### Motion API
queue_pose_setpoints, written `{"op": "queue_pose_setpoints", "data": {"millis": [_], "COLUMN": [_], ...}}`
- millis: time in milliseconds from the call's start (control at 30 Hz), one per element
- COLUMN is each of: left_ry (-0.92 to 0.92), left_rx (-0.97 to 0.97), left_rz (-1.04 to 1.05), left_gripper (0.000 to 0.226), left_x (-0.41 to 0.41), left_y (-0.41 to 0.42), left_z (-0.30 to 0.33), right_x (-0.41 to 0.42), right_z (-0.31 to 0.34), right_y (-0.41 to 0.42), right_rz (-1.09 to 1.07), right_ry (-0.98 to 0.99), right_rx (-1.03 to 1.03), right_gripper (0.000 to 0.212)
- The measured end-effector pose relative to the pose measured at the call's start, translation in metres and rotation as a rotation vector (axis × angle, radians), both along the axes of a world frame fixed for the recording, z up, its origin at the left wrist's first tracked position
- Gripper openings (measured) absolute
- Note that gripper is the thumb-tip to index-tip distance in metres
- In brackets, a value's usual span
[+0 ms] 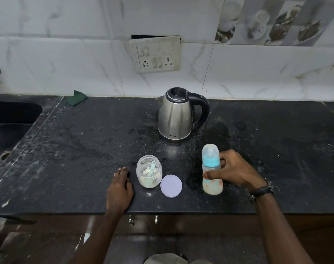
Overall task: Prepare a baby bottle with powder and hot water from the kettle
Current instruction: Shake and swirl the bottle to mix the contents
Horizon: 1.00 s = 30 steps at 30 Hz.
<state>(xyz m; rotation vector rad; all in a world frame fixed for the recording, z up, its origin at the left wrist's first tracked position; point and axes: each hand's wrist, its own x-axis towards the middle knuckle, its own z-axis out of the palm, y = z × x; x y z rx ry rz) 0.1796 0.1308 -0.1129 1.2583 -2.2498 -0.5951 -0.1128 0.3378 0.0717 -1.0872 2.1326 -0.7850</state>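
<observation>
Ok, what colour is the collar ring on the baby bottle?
Light blue, under a clear cap; the baby bottle is held by the right hand. Head view.

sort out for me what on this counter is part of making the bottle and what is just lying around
Part of the job:
baby bottle, gripped by the right hand
powder jar, open, scoop inside
jar lid, beside the jar
kettle
left hand, resting on the counter

Just lying about:
green cloth
sink
wall sockets
</observation>
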Motion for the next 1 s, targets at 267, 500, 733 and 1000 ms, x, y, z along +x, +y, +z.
{"op": "queue_pose_setpoints", "data": {"millis": [267,500,733,1000], "left_ry": [-0.01,-0.009,-0.01,-0.007], "left_rx": [0.007,0.011,0.011,0.008], "left_rz": [-0.004,-0.008,-0.003,-0.007], "left_gripper": [0.039,0.039,0.04,0.04], "left_x": [0.001,0.001,0.0,0.001], "left_y": [-0.001,-0.002,-0.001,-0.002], "left_z": [0.0,-0.001,0.0,-0.002], "right_x": [-0.001,0.009,0.013,0.017], "right_z": [0.004,0.002,-0.005,-0.014], "right_y": [0.001,-0.002,-0.007,-0.005], "right_rz": [0.009,0.001,-0.041,-0.11], "right_ry": [0.014,-0.046,0.048,0.082], "right_rx": [0.006,-0.033,-0.013,-0.027], "right_gripper": [0.04,0.036,0.034,0.039]}}
